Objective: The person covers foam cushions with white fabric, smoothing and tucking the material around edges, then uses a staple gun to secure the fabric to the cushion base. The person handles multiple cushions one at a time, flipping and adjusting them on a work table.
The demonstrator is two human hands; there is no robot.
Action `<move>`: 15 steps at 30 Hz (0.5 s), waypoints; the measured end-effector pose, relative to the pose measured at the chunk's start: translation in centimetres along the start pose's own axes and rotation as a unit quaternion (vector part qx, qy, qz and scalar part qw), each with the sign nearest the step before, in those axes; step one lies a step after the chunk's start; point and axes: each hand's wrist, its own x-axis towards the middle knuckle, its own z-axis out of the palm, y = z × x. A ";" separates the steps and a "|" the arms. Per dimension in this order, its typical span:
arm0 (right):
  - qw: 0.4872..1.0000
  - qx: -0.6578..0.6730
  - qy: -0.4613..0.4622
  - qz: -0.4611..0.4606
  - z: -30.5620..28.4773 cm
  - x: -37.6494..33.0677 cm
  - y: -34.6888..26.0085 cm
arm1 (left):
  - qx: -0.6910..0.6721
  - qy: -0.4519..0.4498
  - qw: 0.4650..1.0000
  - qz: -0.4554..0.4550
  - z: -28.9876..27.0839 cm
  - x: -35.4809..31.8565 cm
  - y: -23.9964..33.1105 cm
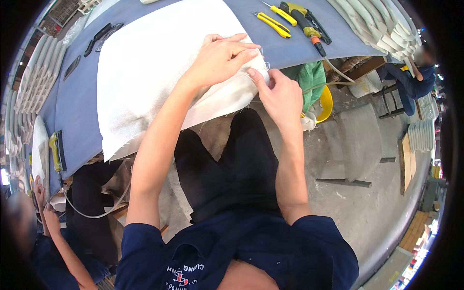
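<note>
A large piece of white fabric (154, 63) with frayed edges lies over the blue-covered table in front of me, its near side hanging past the edge. My left hand (220, 60) rests on it near the right corner, fingers stretched out to the right and pressing the cloth. At that corner my right hand (280, 94) pinches the fabric's edge between thumb and fingers. Loose threads stick out beside both hands. What lies under the fabric at the corner is hidden.
Beyond my hands on the blue table (77, 106) lie a yellow utility knife (273, 25), a yellow-handled tool (283, 16) and a staple gun (304, 24) with a hose. White padded pieces (372, 24) are stacked at the right. Another person (63, 241) works at the left, near a second staple gun (56, 152).
</note>
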 end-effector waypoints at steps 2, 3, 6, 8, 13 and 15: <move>0.999 0.028 0.032 -0.027 0.7 -0.2 0.1 | 0.003 0.018 1.000 -0.005 0.1 -0.1 0.4; 0.997 0.051 0.046 -0.038 1.3 -0.4 0.3 | 0.004 0.027 1.000 -0.008 0.2 -0.1 0.5; 0.988 0.116 0.080 -0.057 2.5 -1.5 0.1 | 0.020 0.027 0.999 0.005 0.5 -0.1 -0.1; 0.985 0.138 0.083 -0.054 2.8 -2.5 0.0 | 0.019 0.025 0.999 -0.003 0.6 0.1 0.0; 0.982 0.183 -0.010 -0.052 3.2 -6.8 0.2 | 0.023 0.029 0.999 0.001 0.7 -0.1 0.0; 0.981 0.189 0.008 -0.043 2.1 -6.4 0.4 | 0.017 0.029 0.999 0.007 0.6 0.0 0.2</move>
